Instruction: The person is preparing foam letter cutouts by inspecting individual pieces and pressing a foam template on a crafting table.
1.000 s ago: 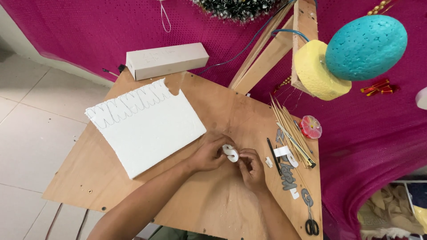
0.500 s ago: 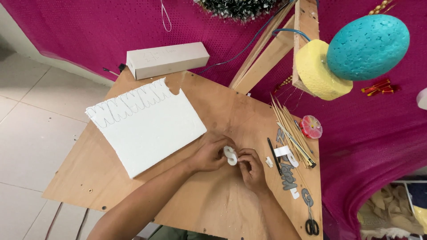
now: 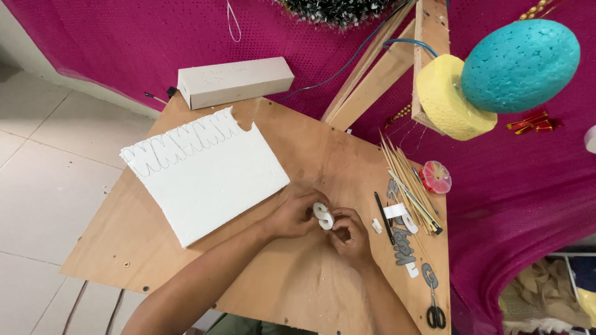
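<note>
foam sheet [image 3: 205, 177] | skewers [image 3: 406, 183] | scissors [image 3: 433, 304] | grey box [image 3: 234, 81] | teal foam ball [image 3: 520, 65]

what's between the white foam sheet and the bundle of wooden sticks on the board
In the head view, the two hands, left hand and right hand, holding a small white foam cutout, lie between the foam sheet and sticks.

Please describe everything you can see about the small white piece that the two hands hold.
The small white piece is a curvy cutout, shaped like an S, and looks like foam, the same white as the foam sheet nearby. It is held just above the wooden board, near its middle. The left hand pinches its upper left side; the right hand grips its lower right. Fingers hide part of its edges.
</note>
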